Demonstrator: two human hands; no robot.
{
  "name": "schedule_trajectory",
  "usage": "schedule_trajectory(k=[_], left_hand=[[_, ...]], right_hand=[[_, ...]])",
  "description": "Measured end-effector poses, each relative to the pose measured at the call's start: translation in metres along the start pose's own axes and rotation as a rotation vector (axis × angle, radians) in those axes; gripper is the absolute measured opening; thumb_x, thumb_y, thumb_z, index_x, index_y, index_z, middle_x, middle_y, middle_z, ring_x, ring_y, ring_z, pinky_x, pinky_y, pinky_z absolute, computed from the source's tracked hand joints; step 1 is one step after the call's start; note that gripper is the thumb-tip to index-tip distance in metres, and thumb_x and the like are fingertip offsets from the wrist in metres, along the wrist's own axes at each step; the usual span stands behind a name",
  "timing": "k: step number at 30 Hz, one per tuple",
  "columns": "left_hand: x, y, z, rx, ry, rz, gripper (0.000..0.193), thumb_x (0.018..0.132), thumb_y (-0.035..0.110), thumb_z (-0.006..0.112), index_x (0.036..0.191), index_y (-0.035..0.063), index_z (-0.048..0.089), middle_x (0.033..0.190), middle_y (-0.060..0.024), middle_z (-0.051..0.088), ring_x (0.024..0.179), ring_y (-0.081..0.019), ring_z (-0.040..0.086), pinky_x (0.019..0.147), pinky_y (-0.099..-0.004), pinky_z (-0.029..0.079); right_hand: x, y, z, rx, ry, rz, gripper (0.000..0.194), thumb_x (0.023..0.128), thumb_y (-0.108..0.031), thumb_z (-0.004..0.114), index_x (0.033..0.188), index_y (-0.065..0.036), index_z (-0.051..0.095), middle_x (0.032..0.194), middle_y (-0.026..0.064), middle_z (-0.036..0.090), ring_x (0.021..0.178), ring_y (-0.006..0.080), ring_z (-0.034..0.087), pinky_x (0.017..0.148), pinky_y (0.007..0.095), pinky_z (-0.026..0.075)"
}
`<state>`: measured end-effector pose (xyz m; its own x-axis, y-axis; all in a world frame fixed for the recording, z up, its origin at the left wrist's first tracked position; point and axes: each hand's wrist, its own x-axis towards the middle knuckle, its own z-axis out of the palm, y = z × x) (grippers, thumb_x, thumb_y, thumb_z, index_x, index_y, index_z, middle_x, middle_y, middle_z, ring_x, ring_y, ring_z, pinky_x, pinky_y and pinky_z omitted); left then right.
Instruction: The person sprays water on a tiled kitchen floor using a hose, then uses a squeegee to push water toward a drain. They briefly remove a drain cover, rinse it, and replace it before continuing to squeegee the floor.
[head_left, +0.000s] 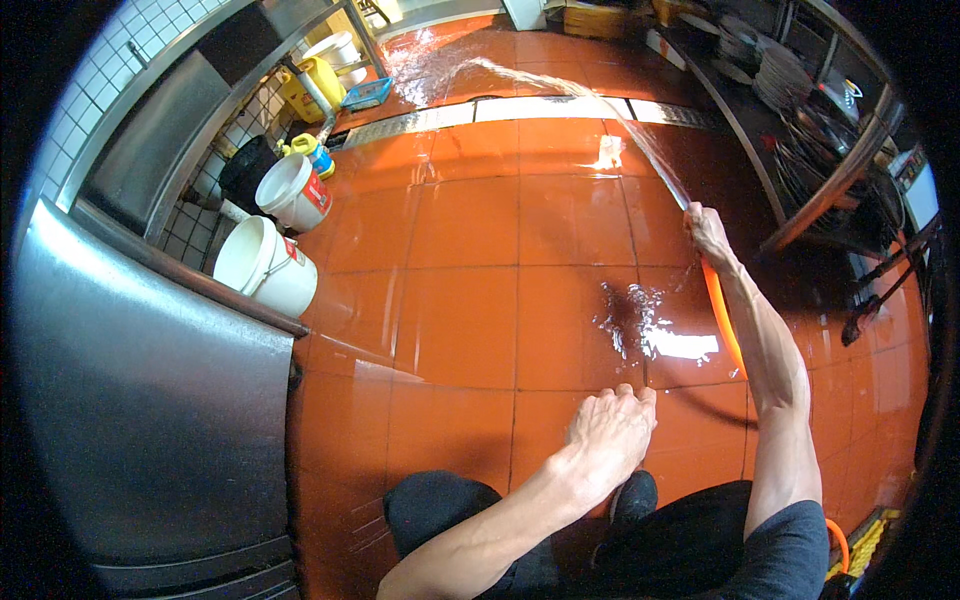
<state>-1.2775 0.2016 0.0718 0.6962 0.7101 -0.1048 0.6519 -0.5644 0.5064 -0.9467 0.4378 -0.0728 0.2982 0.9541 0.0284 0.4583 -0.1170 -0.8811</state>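
Note:
My right hand (706, 231) is closed round the end of an orange hose (721, 315), held out at the right over wet red floor tiles (457, 322). A stream of water (637, 135) leaves the hose, arcs to the far left and splashes on the floor beyond a metal drain channel (555, 109). My left hand (613, 427) hangs low in front of my knees with its fingers curled; whether it holds anything cannot be told. The hose passes behind my right forearm, and another orange length shows at the lower right.
White plastic buckets (289, 281), a yellow jug (319, 86) and a blue basket (367, 94) stand along the left. A steel counter (165, 390) fills the near left. On the right, a shelf (720, 97) holds stacked plates (780, 79) and dark wiry items.

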Motion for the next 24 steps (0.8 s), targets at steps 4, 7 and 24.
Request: schedule_trajectory(k=[4,7,24], left_hand=[[0.003,0.001,0.001,-0.007,-0.056,-0.009,0.035,0.096,0.022,0.053,0.114,-0.0073,0.056,0.095,-0.0260,0.063,0.084,-0.0377,0.066,0.069,-0.0459,0.056],[0.002,0.000,0.002,-0.003,-0.065,-0.007,0.036,0.096,0.022,0.054,0.116,-0.0076,0.055,0.096,-0.0261,0.063,0.084,-0.0379,0.066,0.069,-0.0455,0.056],[-0.004,-0.008,0.004,0.021,-0.034,0.000,0.033,0.096,0.022,0.054,0.111,-0.0070,0.056,0.093,-0.0248,0.063,0.082,-0.0374,0.067,0.068,-0.0454,0.057]], right_hand=[[0.003,0.001,0.002,-0.019,-0.029,-0.006,0.048,0.093,-0.047,0.040,0.063,-0.010,0.048,0.053,0.0007,0.043,0.042,0.0131,0.039,0.039,0.0324,0.030],[0.003,0.001,0.002,0.001,-0.011,0.032,0.046,0.093,-0.045,0.040,0.063,-0.010,0.048,0.053,0.0005,0.043,0.043,0.0133,0.039,0.040,0.0324,0.030],[0.007,0.008,-0.005,0.130,-0.016,0.105,0.041,0.094,-0.044,0.040,0.070,-0.011,0.047,0.056,-0.0007,0.041,0.040,0.0135,0.037,0.036,0.0303,0.032]])
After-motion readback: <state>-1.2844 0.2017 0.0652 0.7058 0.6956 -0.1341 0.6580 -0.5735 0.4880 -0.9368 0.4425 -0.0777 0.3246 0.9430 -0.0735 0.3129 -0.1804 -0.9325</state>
